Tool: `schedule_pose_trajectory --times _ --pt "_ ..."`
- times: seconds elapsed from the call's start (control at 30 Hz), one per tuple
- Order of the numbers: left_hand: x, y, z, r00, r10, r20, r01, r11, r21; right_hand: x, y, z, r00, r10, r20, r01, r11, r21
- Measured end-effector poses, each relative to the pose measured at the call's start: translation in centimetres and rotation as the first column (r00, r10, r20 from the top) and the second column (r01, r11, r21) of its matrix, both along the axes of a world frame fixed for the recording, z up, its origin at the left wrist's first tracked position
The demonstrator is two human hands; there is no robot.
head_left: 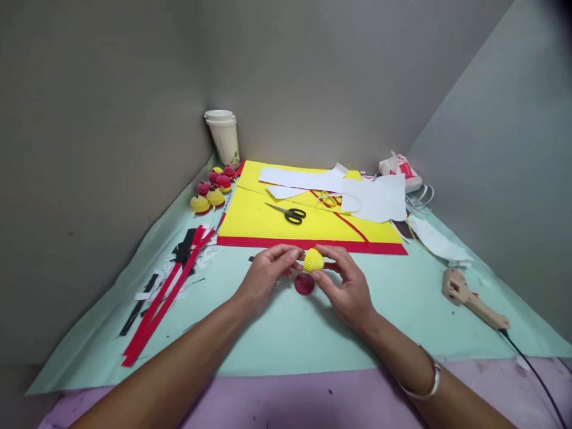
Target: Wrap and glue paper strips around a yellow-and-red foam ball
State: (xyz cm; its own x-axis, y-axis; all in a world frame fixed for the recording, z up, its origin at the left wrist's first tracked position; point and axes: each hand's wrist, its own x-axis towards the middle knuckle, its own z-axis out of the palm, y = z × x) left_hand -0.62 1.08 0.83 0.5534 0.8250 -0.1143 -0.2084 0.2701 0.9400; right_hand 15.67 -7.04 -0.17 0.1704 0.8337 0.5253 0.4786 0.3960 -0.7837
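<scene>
A small ridged yellow paper dome (pixel 314 261) is gripped between the thumb and fingers of my right hand (pixel 346 286). My left hand (pixel 273 269) is beside it on the left, thumb and fingertips pinched together close to the dome's edge. Whether those left fingertips hold a small piece or just touch the dome is too small to make out. Just below the dome, a dark red round disc (pixel 304 284) lies on the light green sheet (pixel 268 345); my right thumb is near its upper right edge.
Black-handled scissors (pixel 292 215) lie on yellow sheets (pixel 250 223) with white paper (pixel 375 199). Red strips (pixel 167 298) and black scraps are at left, below several red and yellow paper pots (pixel 215 198) and a cup (pixel 223 137). A corded glue gun (pixel 476 301) lies right.
</scene>
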Motion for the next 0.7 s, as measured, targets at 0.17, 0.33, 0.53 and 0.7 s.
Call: schedule_pose_trajectory --times 0.17,0.33,0.53,0.7 --pt "-0.08 0.12 -0.11 0.999 -0.040 -0.027 0.039 0.999 -0.030 -0.12 0.09 -0.23 0.988 -0.050 0.148 0.039 0.997 0.073" --pt "0.02 -0.15 -0.05 0.987 -0.148 -0.065 0.147 0.989 -0.031 -0.21 0.00 -0.31 0.971 -0.073 0.228 0.052 0.994 0.095" --pt "0.09 -0.16 0.20 0.987 -0.119 -0.106 0.114 0.992 -0.057 -0.19 -0.02 -0.33 0.967 -0.073 0.244 0.051 0.994 0.097" --pt "0.07 -0.14 0.18 0.988 -0.111 -0.110 0.105 0.993 -0.060 -0.30 -0.07 -0.21 0.968 -0.085 0.238 0.061 0.992 0.109"
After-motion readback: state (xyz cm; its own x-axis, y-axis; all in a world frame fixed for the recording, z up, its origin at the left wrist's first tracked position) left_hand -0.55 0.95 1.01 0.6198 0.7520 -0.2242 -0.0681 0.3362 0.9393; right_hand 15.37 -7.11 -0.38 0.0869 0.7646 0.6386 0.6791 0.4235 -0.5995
